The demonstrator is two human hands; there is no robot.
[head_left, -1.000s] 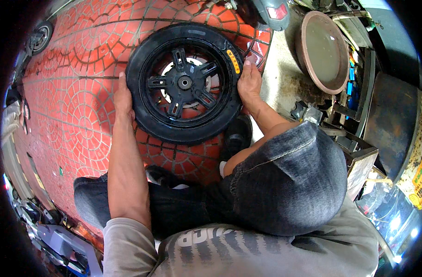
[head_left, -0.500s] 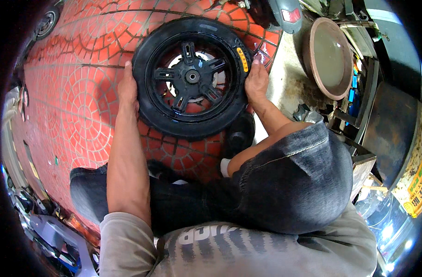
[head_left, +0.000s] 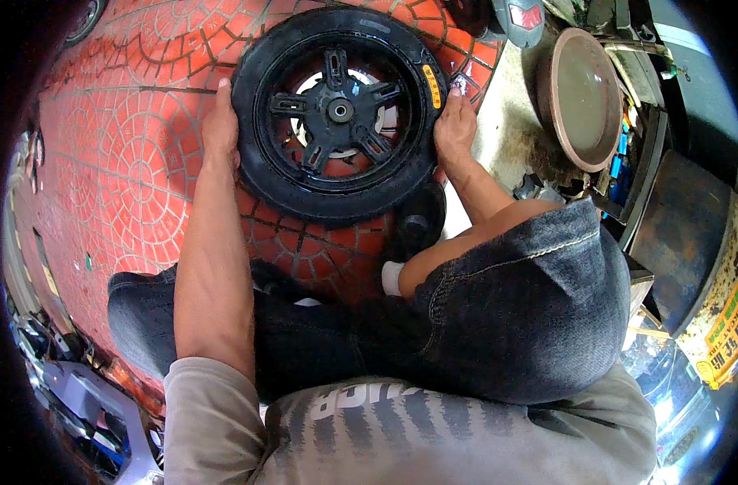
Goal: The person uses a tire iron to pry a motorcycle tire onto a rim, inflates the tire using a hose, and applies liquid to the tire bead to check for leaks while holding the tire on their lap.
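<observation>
Between my hands is a scooter wheel, a black tyre on a black five-spoke rim with a round hub in the middle. A silvery disc shows behind the spokes, and a yellow label sticks to the right of the sidewall. My left hand grips the tyre's left edge, thumb pointing away from me. On the opposite edge, my right hand is pressed against the tread. The undersides of both hands' fingers are partly hidden by the tyre. Whether the wheel touches the floor I cannot tell.
Red patterned tiles make up the floor. A brown basin of murky water stands at the right, near a rusty metal drum. At the far edge is a vehicle's tail light. A grey scooter body part lies lower left.
The view has shifted slightly, and the wheel now appears a little higher in the picture. Both hands keep their hold on its sides.
</observation>
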